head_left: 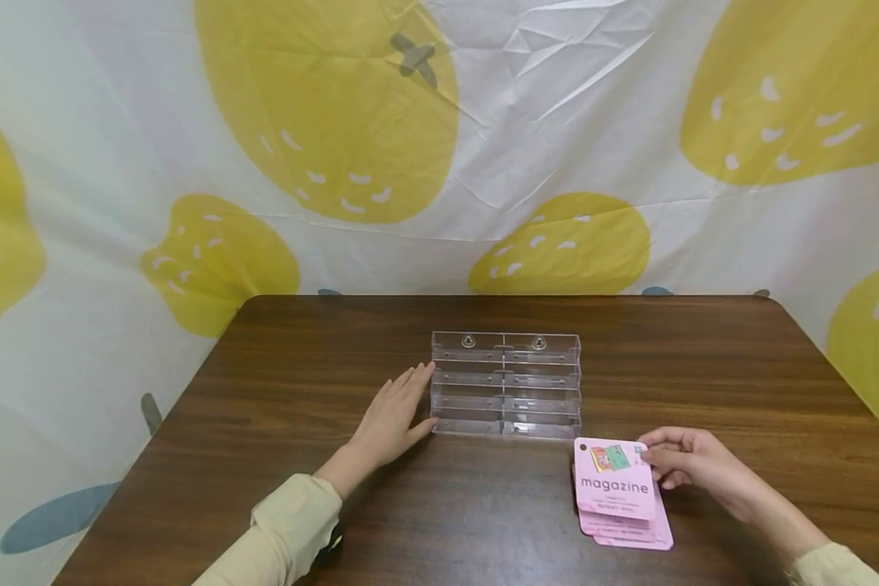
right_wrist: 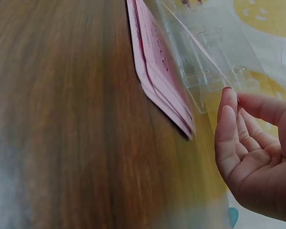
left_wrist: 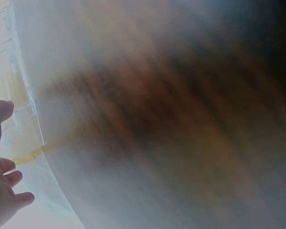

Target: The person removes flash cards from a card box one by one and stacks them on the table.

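Note:
A clear plastic rack [head_left: 504, 381] with several tiers in two columns lies on the table. Along its left side rests my left hand [head_left: 387, 421], fingers extended and thumb spread near the lower corner. In the left wrist view, part of that hand [left_wrist: 4, 193] shows beside the rack's edge. Between thumb and fingers, my right hand [head_left: 703, 468] pinches the upper right corner of a pink card [head_left: 615, 476] printed "magazine". Under it is a small stack of similar pink cards [head_left: 640, 537], on the table. The right wrist view shows the pinched card [right_wrist: 200, 45] lifted edge-on above the stack.
A brown wooden table [head_left: 286, 358] carries everything. Behind it hangs a white cloth [head_left: 381, 260] with yellow fruit prints. A small dark object [head_left: 330, 547] is partly hidden beside the left sleeve.

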### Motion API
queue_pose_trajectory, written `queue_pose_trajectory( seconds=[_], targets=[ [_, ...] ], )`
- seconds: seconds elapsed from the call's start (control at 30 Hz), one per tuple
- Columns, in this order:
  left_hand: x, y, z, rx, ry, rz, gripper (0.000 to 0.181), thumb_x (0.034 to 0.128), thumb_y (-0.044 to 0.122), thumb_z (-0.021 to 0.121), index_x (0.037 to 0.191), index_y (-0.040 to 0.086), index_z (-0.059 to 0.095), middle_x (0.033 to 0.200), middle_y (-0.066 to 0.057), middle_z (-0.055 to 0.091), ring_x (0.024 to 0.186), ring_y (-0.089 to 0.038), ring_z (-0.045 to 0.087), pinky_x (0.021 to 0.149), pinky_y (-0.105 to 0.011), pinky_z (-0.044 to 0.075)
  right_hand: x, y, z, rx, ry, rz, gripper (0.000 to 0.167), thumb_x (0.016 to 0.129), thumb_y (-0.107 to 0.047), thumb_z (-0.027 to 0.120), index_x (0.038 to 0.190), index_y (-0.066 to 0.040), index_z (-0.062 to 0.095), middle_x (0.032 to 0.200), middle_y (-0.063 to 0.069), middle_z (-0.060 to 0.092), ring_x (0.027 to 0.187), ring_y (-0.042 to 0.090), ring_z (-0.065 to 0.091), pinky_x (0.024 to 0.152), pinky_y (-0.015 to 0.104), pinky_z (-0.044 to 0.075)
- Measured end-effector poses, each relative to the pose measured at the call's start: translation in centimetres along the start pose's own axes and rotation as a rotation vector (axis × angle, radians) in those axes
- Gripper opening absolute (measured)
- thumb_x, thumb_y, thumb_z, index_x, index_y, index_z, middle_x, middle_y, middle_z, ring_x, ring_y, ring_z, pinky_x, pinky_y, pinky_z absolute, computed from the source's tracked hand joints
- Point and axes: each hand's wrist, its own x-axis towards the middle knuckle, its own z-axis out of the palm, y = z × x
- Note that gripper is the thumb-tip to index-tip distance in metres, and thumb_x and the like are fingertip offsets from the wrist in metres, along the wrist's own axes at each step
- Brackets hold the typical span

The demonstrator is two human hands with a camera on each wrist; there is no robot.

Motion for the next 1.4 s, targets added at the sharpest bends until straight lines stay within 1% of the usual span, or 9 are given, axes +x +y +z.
queue_pose_trajectory(
  seconds=[0.2,0.43,0.57,0.67,0.8,0.9,1.07,1.17,1.4],
  targets=[
    [0.0,0.0,-0.1,0.003,0.006,0.000,0.077,0.0846,0.031,0.063,0.145,0.009,0.020,0.142,-0.015,0.035,0.130,-0.029,0.033,0.102,-0.051,0.030,-0.2,0.4,-0.3,0.022,-0.017,0.041,0.030,0.089,-0.012,0.055,0.109,0.010,0.052,0.081,-0.001,0.064,0.071,0.010,0.060,0.059,0.025,0.051],
    [0.0,0.0,-0.2,0.005,-0.001,-0.005,0.077,0.0848,0.031,0.062,0.145,0.009,0.020,0.142,-0.015,0.034,0.130,-0.029,0.032,0.102,-0.051,0.029,-0.3,0.9,-0.5,0.059,-0.079,0.008,0.021,0.089,-0.010,0.054,0.107,0.001,0.057,0.081,-0.003,0.065,0.070,0.008,0.060,0.059,0.023,0.051],
    [-0.1,0.1,-0.3,0.001,-0.008,-0.011,0.077,0.0849,0.031,0.062,0.145,0.010,0.020,0.142,-0.015,0.034,0.130,-0.028,0.032,0.103,-0.050,0.029,-0.3,1.0,-0.4,0.035,-0.096,0.022,0.029,0.089,-0.012,0.054,0.110,0.009,0.054,0.080,-0.004,0.065,0.070,0.008,0.059,0.059,0.023,0.051],
    [-0.1,0.1,-0.3,-0.002,-0.012,-0.011,0.077,0.0851,0.032,0.062,0.145,0.010,0.019,0.143,-0.015,0.034,0.130,-0.028,0.032,0.103,-0.050,0.029,-0.3,0.9,-0.3,0.003,-0.090,0.051,0.040,0.089,-0.014,0.055,0.114,0.017,0.046,0.078,-0.003,0.064,0.069,0.008,0.058,0.058,0.023,0.050],
    [0.0,0.1,-0.3,-0.005,-0.008,-0.005,0.077,0.0851,0.031,0.062,0.145,0.009,0.019,0.142,-0.016,0.034,0.130,-0.030,0.033,0.102,-0.051,0.029,-0.2,0.8,0.0,-0.047,-0.065,0.076,0.047,0.088,-0.015,0.057,0.116,0.020,0.043,0.077,0.000,0.063,0.067,0.010,0.058,0.056,0.024,0.050],
    [0.0,0.1,-0.2,-0.002,-0.005,-0.001,0.077,0.0849,0.031,0.062,0.145,0.009,0.019,0.142,-0.016,0.034,0.129,-0.031,0.034,0.102,-0.052,0.029,-0.2,0.8,0.2,-0.088,-0.041,0.089,0.046,0.087,-0.016,0.058,0.115,0.019,0.046,0.075,0.002,0.062,0.065,0.010,0.057,0.054,0.024,0.050],
    [0.0,0.1,-0.2,-0.001,-0.010,-0.005,0.078,0.0852,0.032,0.062,0.145,0.010,0.018,0.143,-0.015,0.033,0.130,-0.029,0.032,0.102,-0.051,0.029,-0.3,0.7,0.4,-0.169,-0.005,0.060,0.039,0.086,-0.013,0.059,0.109,0.017,0.051,0.074,0.005,0.061,0.062,0.010,0.056,0.050,0.026,0.050],
    [0.0,0.1,-0.2,-0.005,-0.011,-0.005,0.077,0.0854,0.032,0.062,0.145,0.010,0.018,0.143,-0.015,0.033,0.130,-0.029,0.032,0.102,-0.051,0.029,-0.4,0.4,0.2,-0.208,0.028,0.064,0.036,0.086,-0.012,0.058,0.107,0.016,0.054,0.075,0.006,0.062,0.063,0.011,0.056,0.051,0.028,0.050],
    [0.1,0.1,-0.1,0.007,-0.017,-0.008,0.078,0.0849,0.032,0.062,0.145,0.010,0.019,0.144,-0.014,0.032,0.131,-0.028,0.030,0.103,-0.051,0.028,-1.1,-0.2,-0.6,-0.244,0.044,0.069,0.037,0.090,-0.012,0.052,0.110,0.019,0.050,0.084,0.008,0.062,0.066,0.013,0.057,0.055,0.030,0.052]
  ],
)
